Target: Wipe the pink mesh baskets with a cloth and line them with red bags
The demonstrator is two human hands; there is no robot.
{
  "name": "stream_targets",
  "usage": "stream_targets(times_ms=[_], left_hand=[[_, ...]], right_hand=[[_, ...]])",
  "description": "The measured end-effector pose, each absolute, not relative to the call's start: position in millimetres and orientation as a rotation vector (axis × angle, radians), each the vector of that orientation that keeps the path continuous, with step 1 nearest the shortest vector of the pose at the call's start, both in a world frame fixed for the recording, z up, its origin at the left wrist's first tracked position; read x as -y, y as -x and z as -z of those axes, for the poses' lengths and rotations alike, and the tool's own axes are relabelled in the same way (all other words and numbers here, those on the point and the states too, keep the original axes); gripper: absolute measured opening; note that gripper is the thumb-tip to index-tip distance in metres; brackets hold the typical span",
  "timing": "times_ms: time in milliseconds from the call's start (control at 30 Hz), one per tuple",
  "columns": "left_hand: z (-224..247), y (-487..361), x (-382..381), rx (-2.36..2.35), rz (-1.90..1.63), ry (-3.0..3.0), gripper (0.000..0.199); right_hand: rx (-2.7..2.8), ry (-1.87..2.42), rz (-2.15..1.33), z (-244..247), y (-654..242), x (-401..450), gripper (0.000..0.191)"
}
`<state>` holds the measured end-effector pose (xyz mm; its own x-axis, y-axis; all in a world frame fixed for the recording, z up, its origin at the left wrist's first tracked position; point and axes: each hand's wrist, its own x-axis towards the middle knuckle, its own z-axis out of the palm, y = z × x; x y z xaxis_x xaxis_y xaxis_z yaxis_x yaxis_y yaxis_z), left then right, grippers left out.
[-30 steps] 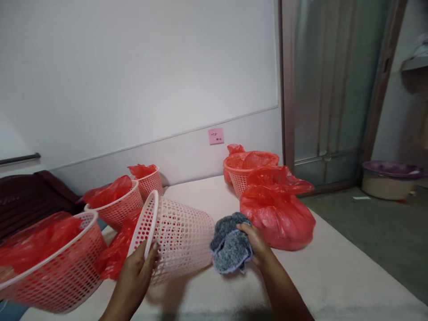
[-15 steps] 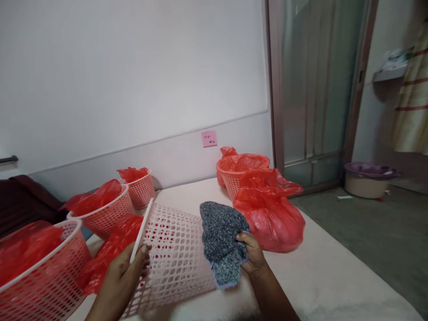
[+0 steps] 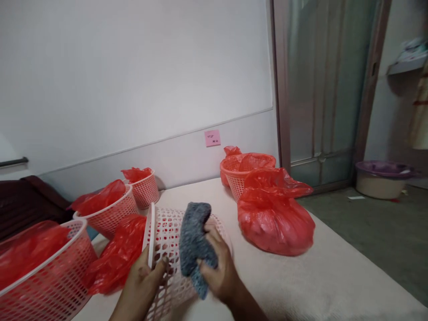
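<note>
A white plastic mesh basket lies tilted on its side, its rim facing left. My left hand grips that rim, thumb on the outside wall and the other fingers hidden inside. Bunched in my right hand is a grey-blue cloth, held against or just in front of the basket's side; I cannot tell whether they touch. Just left of this basket lies a crumpled red plastic bag.
Pink-white baskets with red bags stand along the left. A full red bag sits right of my hands, before a red-lined basket. A pink note is on the wall. The light-covered table ends at the right, above the floor.
My right hand has moved left with the cloth, which is now bunched instead of spread, over the basket's side. The basket has turned slightly in my left hand. The view has shifted a little.
</note>
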<state>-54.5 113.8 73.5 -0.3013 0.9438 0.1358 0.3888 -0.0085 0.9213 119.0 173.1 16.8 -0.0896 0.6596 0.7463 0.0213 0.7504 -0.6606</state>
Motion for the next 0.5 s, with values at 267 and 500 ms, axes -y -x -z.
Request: stream_targets(times_ms=[267,500], left_hand=[[-60,43,-93,-1.554,-1.348,-1.434,0.039],[-44,48,-86,-1.739,-1.278,-1.294,0.055]], right_hand=[[1.782,0.582,-0.327,-21,-92,-147,0.063],[1.544,0.786,-0.536,-5,-103,-192,0.054]])
